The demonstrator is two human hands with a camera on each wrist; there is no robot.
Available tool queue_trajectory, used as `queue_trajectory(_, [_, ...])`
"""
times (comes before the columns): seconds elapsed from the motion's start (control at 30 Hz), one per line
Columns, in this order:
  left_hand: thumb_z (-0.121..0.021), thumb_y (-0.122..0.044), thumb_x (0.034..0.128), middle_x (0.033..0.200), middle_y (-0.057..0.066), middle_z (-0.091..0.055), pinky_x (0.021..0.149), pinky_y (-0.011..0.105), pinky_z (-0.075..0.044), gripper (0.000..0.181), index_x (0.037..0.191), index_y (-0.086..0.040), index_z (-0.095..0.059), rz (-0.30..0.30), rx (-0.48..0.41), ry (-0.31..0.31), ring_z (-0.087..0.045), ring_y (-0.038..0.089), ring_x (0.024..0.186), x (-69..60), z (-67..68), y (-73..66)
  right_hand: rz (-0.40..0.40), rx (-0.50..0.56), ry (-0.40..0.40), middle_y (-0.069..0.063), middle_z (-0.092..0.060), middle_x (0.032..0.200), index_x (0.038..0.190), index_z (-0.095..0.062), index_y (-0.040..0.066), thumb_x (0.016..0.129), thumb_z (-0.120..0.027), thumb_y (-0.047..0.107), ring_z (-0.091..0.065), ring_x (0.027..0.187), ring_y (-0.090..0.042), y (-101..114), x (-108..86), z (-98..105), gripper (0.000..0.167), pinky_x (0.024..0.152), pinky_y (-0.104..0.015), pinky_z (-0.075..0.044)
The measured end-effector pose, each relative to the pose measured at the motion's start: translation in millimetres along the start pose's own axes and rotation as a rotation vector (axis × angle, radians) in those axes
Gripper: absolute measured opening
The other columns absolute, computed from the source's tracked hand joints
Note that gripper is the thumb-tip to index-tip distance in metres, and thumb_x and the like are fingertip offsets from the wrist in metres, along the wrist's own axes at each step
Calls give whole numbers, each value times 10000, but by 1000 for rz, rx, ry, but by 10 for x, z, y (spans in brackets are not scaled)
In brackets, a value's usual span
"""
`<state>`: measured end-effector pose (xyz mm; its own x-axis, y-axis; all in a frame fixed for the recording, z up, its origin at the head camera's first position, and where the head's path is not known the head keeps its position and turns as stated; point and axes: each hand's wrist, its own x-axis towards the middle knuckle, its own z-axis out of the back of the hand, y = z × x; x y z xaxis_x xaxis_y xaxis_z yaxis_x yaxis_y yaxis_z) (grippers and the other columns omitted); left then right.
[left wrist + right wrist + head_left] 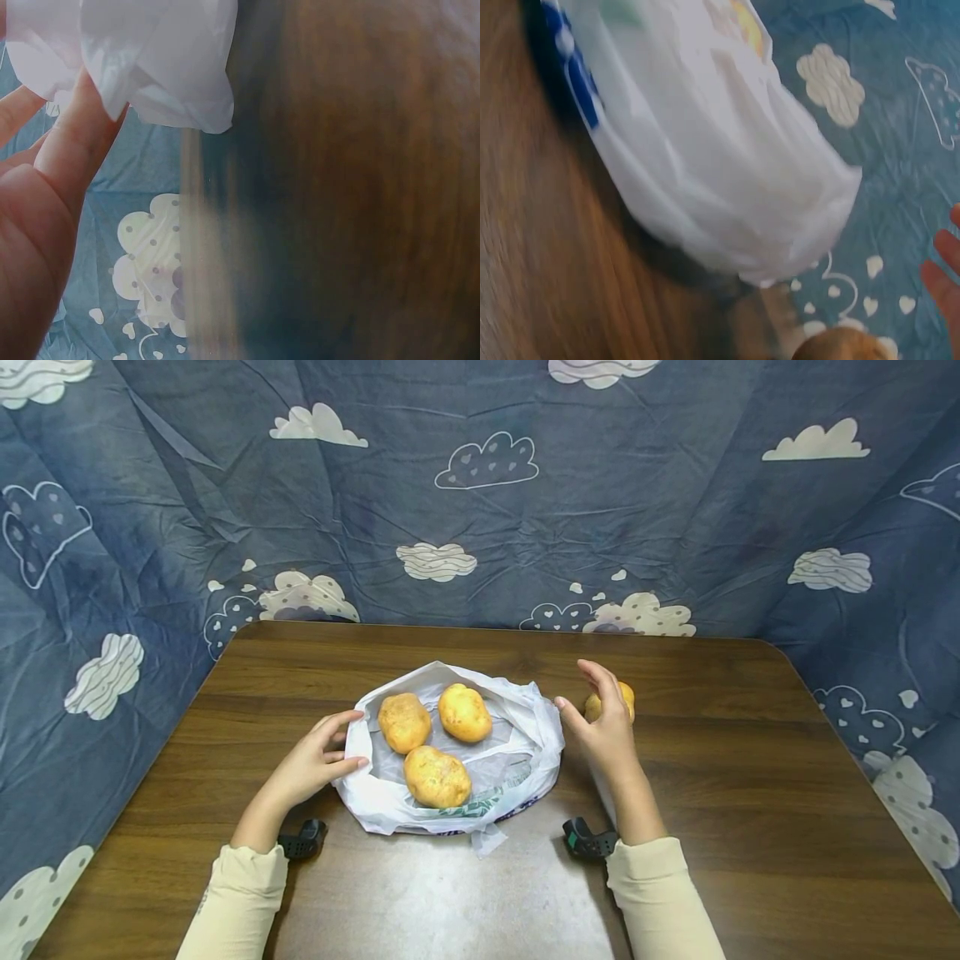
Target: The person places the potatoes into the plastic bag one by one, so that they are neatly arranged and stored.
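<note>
A white plastic bag (536, 727) lies with its mouth spread wide, and three potatoes (437, 777) show inside it. My left hand (311, 764) holds the bag's left rim, the thumb over the edge and other fingers outside. In the left wrist view, a fold of the bag (161, 67) hides the thumb's tip. To the right of the bag, my right hand (603, 731) has its thumb and fingers spread, with nothing in them. Another potato (626, 697) sits on the table just beyond that hand, partly hidden by it; its top (842, 346) shows in the right wrist view.
The brown wooden table (750, 777) carries the bag and the outside potato. A blue cloth with cloud prints (480, 518) hangs behind and at both sides. Black wrist devices (588, 841) sit on both wrists. A pale strip (602, 793) shows beside the right forearm.
</note>
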<state>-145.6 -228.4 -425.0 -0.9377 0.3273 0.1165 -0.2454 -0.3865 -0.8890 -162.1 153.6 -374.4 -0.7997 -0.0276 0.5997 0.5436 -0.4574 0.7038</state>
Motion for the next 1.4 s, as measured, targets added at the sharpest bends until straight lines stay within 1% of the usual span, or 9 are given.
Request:
queue_trajectory(0.07, [-699, -22, 769, 1298, 212, -347, 813, 374, -486, 633, 1313, -2, -378, -1, 2, -1, -429, 402, 1096, -1, 1, 1, -14, -8, -12, -254, -451, 1201, 1206, -433, -114, 750, -664, -77, -421, 1117, -382, -100, -5, 26, 513, 984, -415, -328])
queue_trajectory(0.27, [-698, -28, 772, 1294, 211, -352, 815, 378, -485, 628, 1312, -2, -380, -1, 11, 0, -434, 396, 1092, -1, 2, -7, -69, -41, -56, -154, -461, 1237, 1244, -468, 0, 737, -718, 15, -418, 1138, -300, -537, -45, 83, 565, 992, -403, -310])
queue_trajectory(0.33, [-698, -29, 772, 1295, 210, -351, 817, 379, -484, 627, 1312, -3, -380, 1, 12, 1, -433, 397, 1094, 0, 2, -10, -87, -50, -71, -138, -465, 1237, 1248, -474, 24, 739, -722, 41, -421, 1128, -289, -597, -60, 109, 566, 975, -411, -319])
queue_trajectory(0.5, [-698, -27, 772, 1305, 207, -344, 820, 383, -482, 630, 1315, -10, -379, 9, 5, 3, -427, 402, 1103, 1, 2, -8, -145, -58, -95, -127, -461, 1232, 1251, -480, 58, 753, -718, 117, -426, 1111, -308, -696, -100, 170, 555, 916, -474, -356])
queue_trajectory(0.6, [-698, -24, 770, 1306, 207, -342, 818, 377, -484, 633, 1315, -8, -378, 9, 2, 2, -428, 403, 1102, 1, 2, -9, -172, -53, -101, -134, -458, 1221, 1254, -475, 59, 758, -716, 128, -434, 1093, -323, -750, -124, 195, 555, 895, -477, -370])
queue_trajectory(0.73, [-698, -14, 767, 1300, 212, -344, 809, 355, -490, 636, 1314, 3, -375, 1, 1, 0, -435, 399, 1092, 0, -2, -12, -178, -58, -120, -160, -470, 1186, 1239, -478, 33, 751, -718, 101, -451, 1049, -308, -824, -154, 213, 547, 865, -452, -365])
queue_trajectory(0.97, [-699, -21, 768, 1298, 207, -346, 815, 371, -486, 633, 1313, -3, -380, 2, 2, -2, -435, 397, 1091, -2, -4, -3, -240, -63, -137, -144, -454, 1210, 1233, -479, 11, 753, -702, 82, -430, 1088, -263, -931, -201, 242, 534, 920, -404, -345])
queue_trajectory(1.1, [-699, -14, 766, 1291, 210, -351, 812, 370, -488, 632, 1311, 1, -380, -2, 3, -2, -436, 399, 1088, -2, -5, -8, -264, -69, -136, -144, -444, 1225, 1242, -471, 7, 759, -701, 92, -415, 1113, -263, -958, -214, 253, 541, 949, -414, -331])
queue_trajectory(1.4, [-698, -16, 767, 1290, 214, -352, 812, 368, -488, 631, 1311, 0, -378, -4, 2, 0, -434, 403, 1094, -4, -2, -9, -317, -78, -114, -174, -413, 1242, 1277, -437, 27, 752, -715, 111, -393, 1132, -285, -1033, -257, 253, 599, 943, -439, -320])
